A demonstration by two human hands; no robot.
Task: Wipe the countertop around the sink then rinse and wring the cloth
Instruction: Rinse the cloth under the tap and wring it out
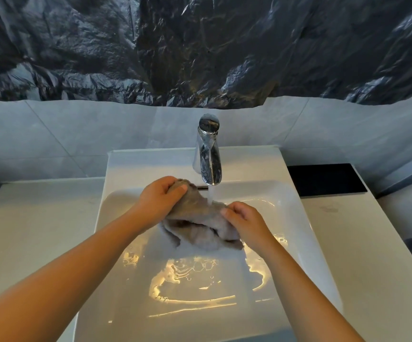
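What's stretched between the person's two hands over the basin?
In the head view, a wet grey cloth spans from the left hand to the right hand, with the chrome tap's water stream hitting it.

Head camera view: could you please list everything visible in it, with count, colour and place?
cloth: one, grey-brown, held over the basin under the running water
faucet: one, chrome, at the back of the sink, centre
water stream: one, clear, falling from the spout onto the cloth
sink: one, white, centre, water pooled in it
countertop: one, off-white, on both sides of the sink
black panel: one, black, set flat on the right, behind the counter
plastic sheet: one, dark, crinkled, across the wall above
wall tiles: grey, behind the sink
left hand: one, gripping the cloth's far end
right hand: one, gripping the cloth's near end
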